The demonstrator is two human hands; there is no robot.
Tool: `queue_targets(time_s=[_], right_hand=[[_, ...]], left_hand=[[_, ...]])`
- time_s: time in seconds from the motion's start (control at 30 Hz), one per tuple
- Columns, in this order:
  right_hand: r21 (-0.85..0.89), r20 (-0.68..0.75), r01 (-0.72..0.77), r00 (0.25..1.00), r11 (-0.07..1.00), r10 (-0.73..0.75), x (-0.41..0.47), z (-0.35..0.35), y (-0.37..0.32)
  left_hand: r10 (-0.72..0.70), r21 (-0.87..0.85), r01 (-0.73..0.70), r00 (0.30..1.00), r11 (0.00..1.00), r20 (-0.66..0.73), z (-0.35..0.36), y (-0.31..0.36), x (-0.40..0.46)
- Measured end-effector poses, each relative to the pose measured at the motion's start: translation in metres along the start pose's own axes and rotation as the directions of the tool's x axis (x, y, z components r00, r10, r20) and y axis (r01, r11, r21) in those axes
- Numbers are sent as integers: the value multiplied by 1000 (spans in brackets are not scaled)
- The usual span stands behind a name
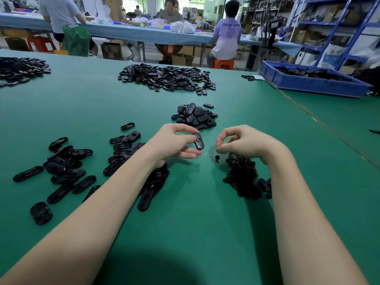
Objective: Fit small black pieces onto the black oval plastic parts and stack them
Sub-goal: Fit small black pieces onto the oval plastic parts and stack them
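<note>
One glossy black oval part (198, 141) is held tilted above the counter; loose ovals (67, 169) lie left, small pieces (242, 177) heaped right, finished ovals (195, 116) piled behind.

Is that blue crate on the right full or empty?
Partly full: black parts cover the blue crate's floor, below its rim.

Place: factory assembly workshop
Surface: long green-matted counter (82, 103)
Stock: loose heaps of black oval plastic parts (166, 78); blue plastic crate (312, 85) holding more
Storage: blue metal shelving racks (337, 23) with cardboard boxes
People: workers seated on orange stools (223, 63) at a blue-covered counter (131, 32)
</note>
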State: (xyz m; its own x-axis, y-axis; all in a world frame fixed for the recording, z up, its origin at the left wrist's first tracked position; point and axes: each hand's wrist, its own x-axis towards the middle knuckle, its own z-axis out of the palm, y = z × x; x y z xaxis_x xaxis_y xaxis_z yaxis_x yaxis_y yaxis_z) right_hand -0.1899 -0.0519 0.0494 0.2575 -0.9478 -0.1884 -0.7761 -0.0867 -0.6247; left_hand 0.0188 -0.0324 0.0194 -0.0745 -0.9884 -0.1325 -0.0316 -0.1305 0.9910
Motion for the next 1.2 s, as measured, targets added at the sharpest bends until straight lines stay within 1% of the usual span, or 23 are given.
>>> queue_targets(time_s=[0.1, 0.17, 0.3, 0.4, 0.53, 0.67, 0.9, 1.2], right_hand=[[205, -54, 71, 997, 976, -61, 0, 0, -1], [301, -85, 115, 992, 947, -93, -1, 0, -3], [368, -97, 135, 990, 920, -106, -2, 3, -4], [408, -97, 140, 989, 902, -110, -2, 3, -3], [415, -101, 144, 989, 899, -111, -2, 4, -5], [391, -138, 135, 987, 910, -87, -2, 5, -6], [276, -209, 57, 978, 960, 2, 4, 6, -9], [276, -209, 23, 977, 961, 36, 9, 11, -6]], left_hand=[[9, -7, -9, 1000, 1000, 0, 3, 0, 0], [5, -12, -5, 1000, 1000, 10, 3, 1, -1], [-21, -39, 22, 1000, 999, 16, 3, 2, -2], [-30, -21, 30, 1000, 999, -1, 3, 0, -1], [-1, 10, 1, 1000, 1000, 15, 3, -1, 2], [22, 41, -23, 999, 999, 27, 3, -2, 3], [47, 59, -49, 998, 997, 35, 4, -3, 3], [59, -25, -58, 997, 998, 50, 6, -4, 1]])
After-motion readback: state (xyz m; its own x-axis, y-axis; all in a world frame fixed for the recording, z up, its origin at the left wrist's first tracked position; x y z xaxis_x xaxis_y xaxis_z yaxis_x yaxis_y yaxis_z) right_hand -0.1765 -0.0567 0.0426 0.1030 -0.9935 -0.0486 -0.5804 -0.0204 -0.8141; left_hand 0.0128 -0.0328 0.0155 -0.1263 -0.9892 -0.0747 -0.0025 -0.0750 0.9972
